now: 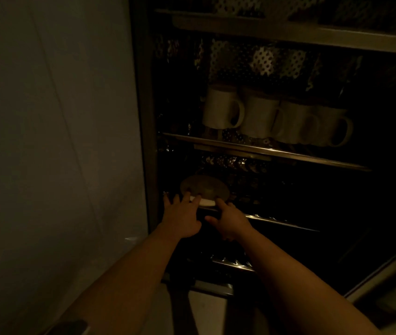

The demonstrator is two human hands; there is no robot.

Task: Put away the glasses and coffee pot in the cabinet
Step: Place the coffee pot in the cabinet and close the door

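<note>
In the dim cabinet, a round object with a brownish top [204,187] and a white rim sits at the left of the lower shelf [276,221]. What it is cannot be told in the dark. My left hand [182,217] has its fingers spread and straight, with the fingertips on the white rim. Just right of it, my right hand [228,222] reaches in, and its forefinger touches the object's right edge. Neither hand curls round it. Several white mugs [259,117] stand in a row on the shelf above.
The cabinet's left frame [144,141] stands close beside my left hand, with a pale wall [59,141] beyond it. Metal shelf edges cross above and below my hands. An open door edge [385,269] slants at the lower right. The shelf's right side is dark.
</note>
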